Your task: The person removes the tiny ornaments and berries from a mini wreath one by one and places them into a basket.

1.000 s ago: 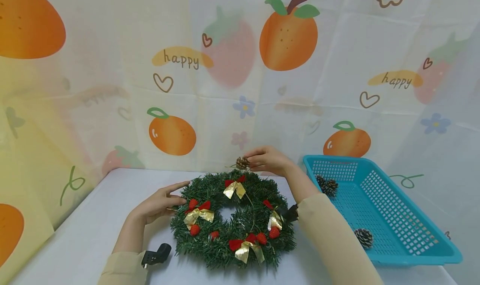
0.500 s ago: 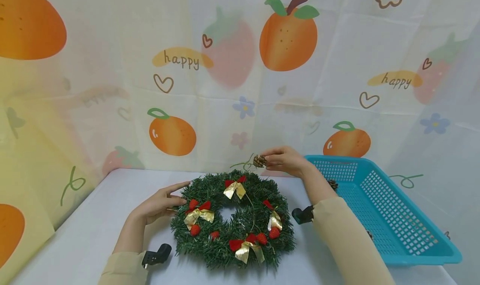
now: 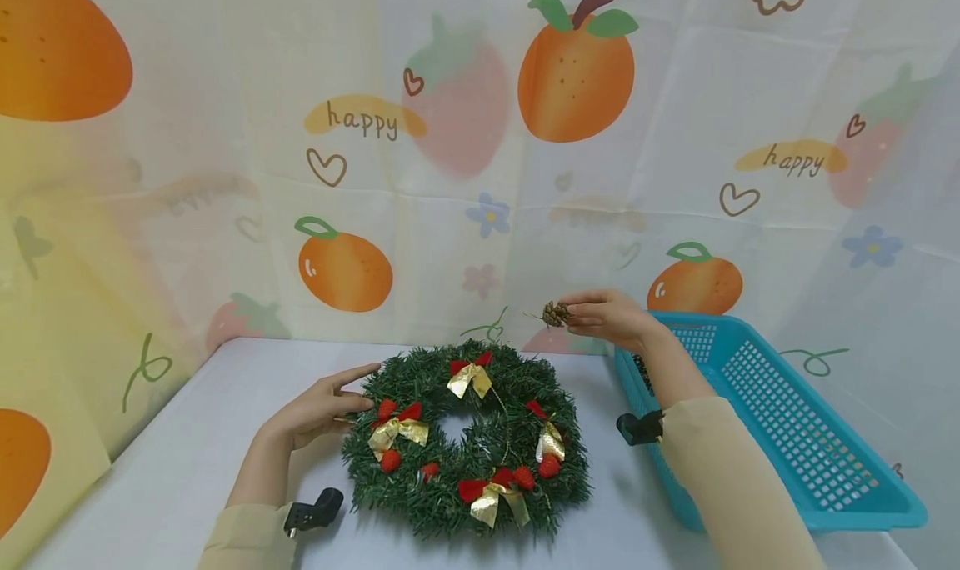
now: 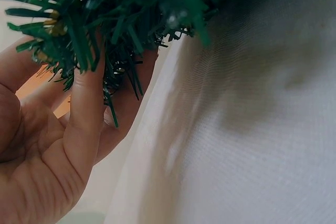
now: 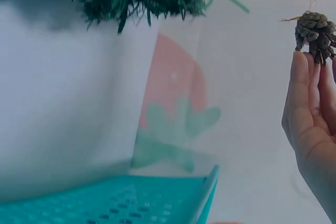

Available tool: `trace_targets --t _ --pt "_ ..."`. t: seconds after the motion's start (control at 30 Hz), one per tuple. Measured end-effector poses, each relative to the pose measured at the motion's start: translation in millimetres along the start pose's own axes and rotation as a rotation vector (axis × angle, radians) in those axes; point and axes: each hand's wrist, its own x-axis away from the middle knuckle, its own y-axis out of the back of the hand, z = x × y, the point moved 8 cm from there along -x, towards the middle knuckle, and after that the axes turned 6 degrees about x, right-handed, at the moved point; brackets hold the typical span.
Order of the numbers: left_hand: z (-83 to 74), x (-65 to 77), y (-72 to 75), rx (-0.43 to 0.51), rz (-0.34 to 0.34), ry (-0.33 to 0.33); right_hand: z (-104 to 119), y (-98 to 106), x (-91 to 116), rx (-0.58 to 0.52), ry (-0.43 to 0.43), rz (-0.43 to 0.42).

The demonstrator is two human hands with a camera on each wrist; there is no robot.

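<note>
A green wreath (image 3: 472,524) with gold-and-red bows and red berries lies on the white table. At its left edge, my left hand (image 3: 318,407) holds the greenery. The left wrist view shows the needles (image 4: 84,35) between the thumb and fingers of that hand (image 4: 58,145). To the right and beyond the wreath, my right hand (image 3: 611,316) is raised in the air. Its fingertips pinch a brown pine cone (image 3: 556,313), well apart from the wreath. A thin wire loop stands out from this pine cone (image 5: 315,30) in the right wrist view.
A turquoise perforated basket (image 3: 862,516) stands on the right of the table, partly behind my right forearm. A dark pine cone (image 3: 642,372) shows at its left inner side. Behind the table hangs a fruit-print cloth (image 3: 450,220).
My right hand has moved rightward from above the wreath's far edge toward the basket, carrying the pine cone. The left hand and wreath have stayed in place.
</note>
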Motion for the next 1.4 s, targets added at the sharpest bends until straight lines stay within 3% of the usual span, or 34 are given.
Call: trace_targets --t 0.9,1.17,1.4 --pt "-1.4 0.8 -1.1 0.0 0.007 0.004 -26.1 68.6 47.8 -0.07 -0.03 -0.122" --pt "-0.5 0.7 -0.6 -0.009 0.001 0.01 -41.0 81.8 56.9 -0.151 -0.053 -0.15" --pt "1.3 -0.6 -0.2 -0.007 0.007 0.007 -58.1 89.4 64.0 -0.232 -0.124 -0.207"
